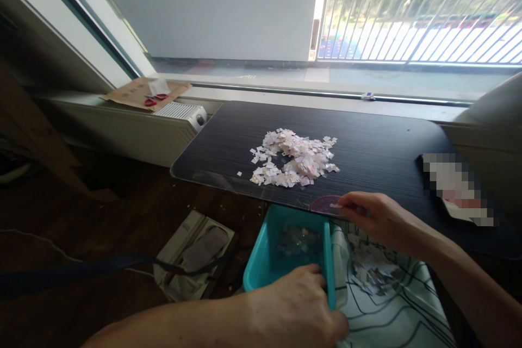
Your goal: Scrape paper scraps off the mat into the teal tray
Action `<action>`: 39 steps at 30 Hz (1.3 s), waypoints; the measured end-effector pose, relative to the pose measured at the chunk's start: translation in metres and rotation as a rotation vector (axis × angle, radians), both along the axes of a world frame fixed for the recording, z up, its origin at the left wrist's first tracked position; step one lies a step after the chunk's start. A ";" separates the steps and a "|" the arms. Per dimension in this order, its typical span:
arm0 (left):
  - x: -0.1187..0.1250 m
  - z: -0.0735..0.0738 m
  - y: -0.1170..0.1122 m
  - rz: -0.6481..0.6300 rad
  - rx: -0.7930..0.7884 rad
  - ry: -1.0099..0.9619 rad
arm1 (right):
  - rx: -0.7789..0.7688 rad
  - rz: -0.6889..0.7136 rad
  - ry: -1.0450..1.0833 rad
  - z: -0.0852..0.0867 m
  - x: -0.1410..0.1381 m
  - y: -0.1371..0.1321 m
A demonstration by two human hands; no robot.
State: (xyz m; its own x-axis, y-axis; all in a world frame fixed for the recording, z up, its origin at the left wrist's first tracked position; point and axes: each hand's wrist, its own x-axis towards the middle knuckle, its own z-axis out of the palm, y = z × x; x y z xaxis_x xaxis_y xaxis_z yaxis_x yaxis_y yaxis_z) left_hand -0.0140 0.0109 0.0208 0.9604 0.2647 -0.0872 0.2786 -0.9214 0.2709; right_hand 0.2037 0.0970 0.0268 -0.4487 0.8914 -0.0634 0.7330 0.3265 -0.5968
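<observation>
My left hand (299, 299) is closed over the near right rim of a teal plastic bin (261, 247), its fingers on the inner side and thumb outside. Scraps lie in the bottom of this bin. In my right hand (377, 220), pinched between the fingers, is a flat, rounded, see-through pink piece (324, 204); its exact kind is unclear. It rests at the front edge of the dark table (367, 141), just above the bin. Beyond it on the tabletop spreads a loose pile of small white and pale pink paper pieces (296, 157).
A patterned cloth-lined container (403, 315) holding paper scraps (375, 266) stands right of the bin. An open box (196, 255) is on the floor at left. Red-handled scissors (156, 99) lie on brown cardboard (130, 92) by the window. A blurred-out object (457, 190) sits at the table's right.
</observation>
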 end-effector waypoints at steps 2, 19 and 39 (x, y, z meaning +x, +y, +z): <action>0.001 0.001 0.000 0.003 0.001 0.019 | 0.017 -0.060 -0.004 -0.004 0.008 -0.001; 0.002 0.000 0.000 0.002 -0.006 -0.001 | -0.133 -0.125 0.040 -0.010 0.006 0.002; 0.000 -0.005 -0.002 0.023 0.006 -0.072 | -0.112 -0.140 0.066 -0.015 -0.004 0.013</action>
